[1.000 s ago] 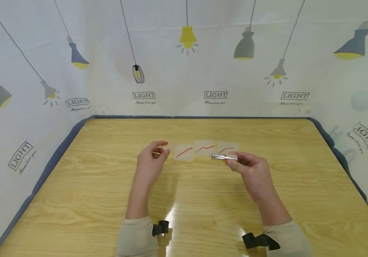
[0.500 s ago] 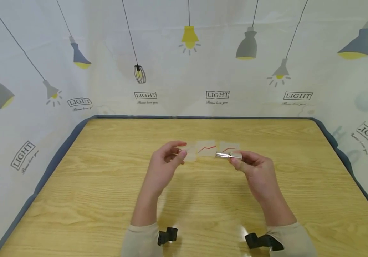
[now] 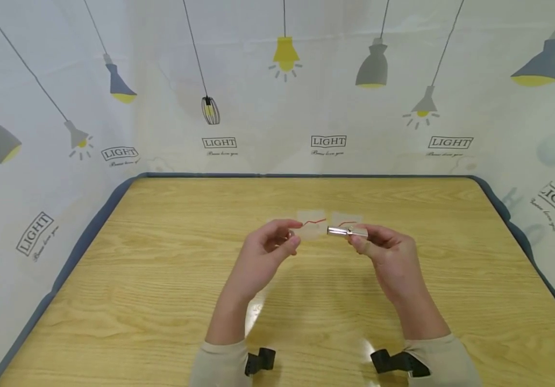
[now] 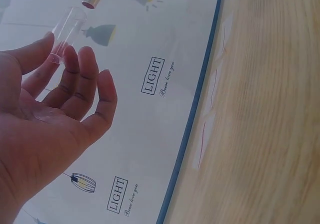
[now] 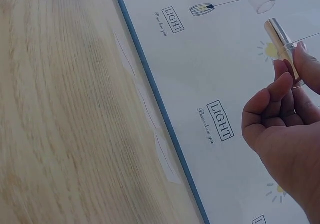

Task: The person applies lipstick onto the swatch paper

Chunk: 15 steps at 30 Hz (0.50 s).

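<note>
My left hand [image 3: 265, 260] pinches a clear lipstick cap [image 4: 70, 29] between thumb and fingertips, its other fingers loosely bent. In the head view the fingers mostly hide this cap. A shiny metallic lipstick tube [image 3: 339, 231] lies nearly level in my right hand [image 3: 396, 263], gripped by thumb and fingers. The tube's bare end points left towards the cap's open end, and a small gap shows between the two in the right wrist view. In the left wrist view a dark red tip [image 4: 88, 5] shows at the tube's mouth.
Beyond the hands, white paper pieces [image 3: 311, 232] with red lines lie in a row on the wooden table [image 3: 137, 279]. The left wrist view shows a third piece [image 4: 204, 141], hidden by my left hand in the head view. A lamp-printed cloth [image 3: 258, 156] stands behind.
My left hand has moved right with the cap, over the leftmost paper piece and closer to the lipstick tube. The right hand has stayed nearly in place.
</note>
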### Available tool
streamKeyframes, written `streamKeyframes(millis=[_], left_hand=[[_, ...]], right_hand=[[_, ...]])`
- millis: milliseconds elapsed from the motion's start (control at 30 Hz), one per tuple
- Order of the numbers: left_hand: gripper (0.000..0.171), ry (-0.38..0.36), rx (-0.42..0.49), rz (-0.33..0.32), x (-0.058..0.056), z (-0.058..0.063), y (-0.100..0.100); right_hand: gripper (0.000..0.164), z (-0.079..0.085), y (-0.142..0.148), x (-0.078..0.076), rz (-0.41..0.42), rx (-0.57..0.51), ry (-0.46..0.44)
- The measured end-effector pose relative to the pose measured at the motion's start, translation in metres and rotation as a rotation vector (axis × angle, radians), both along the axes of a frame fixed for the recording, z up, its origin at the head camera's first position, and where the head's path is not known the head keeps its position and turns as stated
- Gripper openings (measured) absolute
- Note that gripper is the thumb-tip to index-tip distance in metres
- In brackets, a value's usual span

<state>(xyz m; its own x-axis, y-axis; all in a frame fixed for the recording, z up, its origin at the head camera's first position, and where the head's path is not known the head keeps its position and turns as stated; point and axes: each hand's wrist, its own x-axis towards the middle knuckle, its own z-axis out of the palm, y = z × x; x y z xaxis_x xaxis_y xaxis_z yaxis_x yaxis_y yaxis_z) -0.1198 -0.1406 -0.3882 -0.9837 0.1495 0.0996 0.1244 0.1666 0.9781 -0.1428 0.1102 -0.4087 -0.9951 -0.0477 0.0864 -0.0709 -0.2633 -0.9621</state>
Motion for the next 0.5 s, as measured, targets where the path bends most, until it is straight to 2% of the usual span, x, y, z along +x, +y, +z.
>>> streamKeyframes(millis=[500], left_hand=[[0.031, 0.018, -0.018, -0.018, 0.0003, -0.0004, 0.0024]], right_hand=[[0.018, 0.003, -0.0077, 0.0023, -0.006, 0.108, -0.017]])
